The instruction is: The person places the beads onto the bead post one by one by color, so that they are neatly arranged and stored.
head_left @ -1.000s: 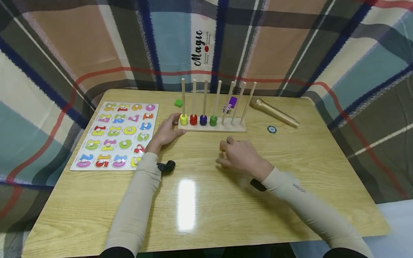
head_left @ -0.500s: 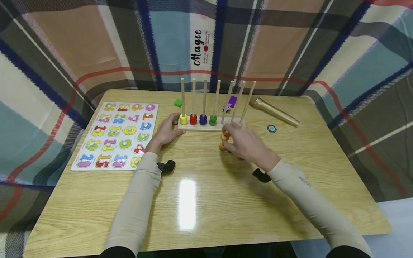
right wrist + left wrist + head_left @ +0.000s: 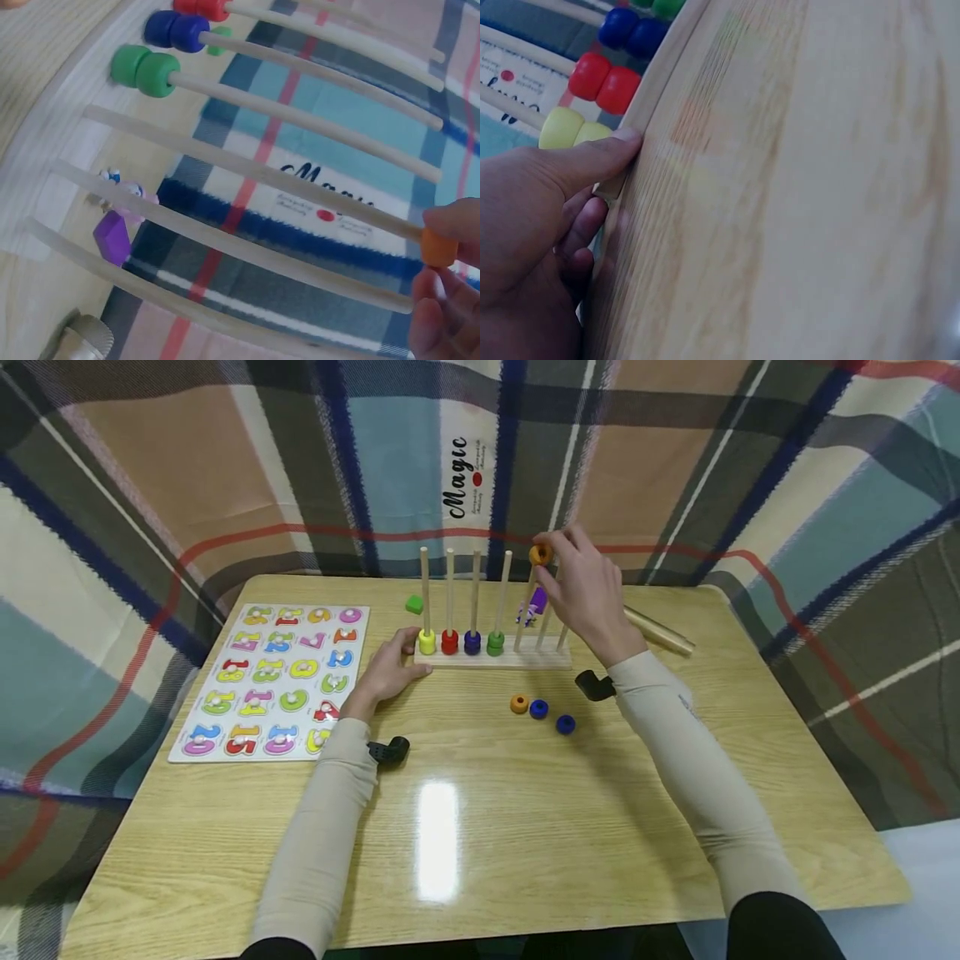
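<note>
Works above a yellowish wood-grain counter (image 3: 480,768). Grips a pale wooden seven-peg rack (image 3: 495,663) by its left end, with the left hand's (image 3: 386,668) curled fingers. With the nearer right hand (image 3: 588,597), at the tip of the bare, upright fifth wooden peg (image 3: 225,160), pinches an orange drum-shaped bead (image 3: 439,247) roughly along that long axis; cannot tell whether threaded.

Raised an orange bead (image 3: 540,555) in the right hand (image 3: 588,597) from low over the tabletop (image 3: 540,827) — now at the tip of the fifth peg (image 3: 255,171) — and uncovered two blue beads (image 3: 538,709) below.
</note>
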Demonstrator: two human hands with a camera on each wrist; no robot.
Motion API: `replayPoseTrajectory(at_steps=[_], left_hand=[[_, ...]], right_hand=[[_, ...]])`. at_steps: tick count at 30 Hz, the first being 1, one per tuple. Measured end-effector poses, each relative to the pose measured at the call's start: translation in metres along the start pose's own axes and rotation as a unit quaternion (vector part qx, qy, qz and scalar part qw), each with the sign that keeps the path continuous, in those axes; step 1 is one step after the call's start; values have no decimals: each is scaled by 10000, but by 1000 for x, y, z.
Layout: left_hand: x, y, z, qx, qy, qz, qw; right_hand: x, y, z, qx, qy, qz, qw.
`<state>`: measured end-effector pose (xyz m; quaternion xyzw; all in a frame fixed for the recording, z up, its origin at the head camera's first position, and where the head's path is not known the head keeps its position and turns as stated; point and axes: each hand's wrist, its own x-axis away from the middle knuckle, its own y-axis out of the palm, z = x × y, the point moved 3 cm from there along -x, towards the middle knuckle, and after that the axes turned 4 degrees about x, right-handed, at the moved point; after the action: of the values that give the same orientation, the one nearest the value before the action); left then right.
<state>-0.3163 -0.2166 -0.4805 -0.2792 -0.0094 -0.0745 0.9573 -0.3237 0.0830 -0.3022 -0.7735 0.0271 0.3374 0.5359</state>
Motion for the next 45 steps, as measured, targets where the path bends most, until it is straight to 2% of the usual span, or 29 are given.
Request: replayPoseTrajectory(at_steps=[9, 13, 22, 24, 26, 29, 31, 33, 36, 38, 41, 43, 45], left_hand=[[-2, 0, 0, -35, 6, -5, 10000], [-1, -1, -1, -28, 40, -26, 10000], [0, -1, 1, -1, 7, -23, 10000], [0, -1, 0, 12, 14, -6, 10000], [0, -1, 0, 12, 31, -2, 10000], [-1, -1, -1, 14, 26, -25, 10000], [-1, -1, -1, 6, 24, -37, 10000], [0, -1, -1, -6, 9, -32, 10000], [0, -2, -1, -54, 14, 0, 10000], [-1, -3, 0, -78, 16, 14, 10000], [-1, -2, 0, -96, 25, 5, 10000], [-1, 0, 0, -91, 23, 4, 10000], [-1, 1, 0, -89, 18, 11, 10000]], right_hand=[[-4, 5, -3, 95, 276, -262, 9992], [-2, 10, -2, 166, 431, -513, 9976], [2, 15, 1, 50, 427, -649, 9970], [4, 15, 1, 21, 348, -468, 9983], [10, 14, 0, -46, 163, -47, 9998], [25, 16, -2, -167, -310, 718, 9968], [40, 22, -4, -175, -625, 926, 9936], [55, 33, -6, -52, -845, 662, 9942], [76, 54, -6, 291, -950, -425, 9941], [89, 67, -6, 534, -903, -1339, 9854], [105, 82, -6, 738, -779, -2412, 9645], [112, 88, -7, 751, -688, -2815, 9541], [118, 91, -7, 722, -657, -2961, 9502]])
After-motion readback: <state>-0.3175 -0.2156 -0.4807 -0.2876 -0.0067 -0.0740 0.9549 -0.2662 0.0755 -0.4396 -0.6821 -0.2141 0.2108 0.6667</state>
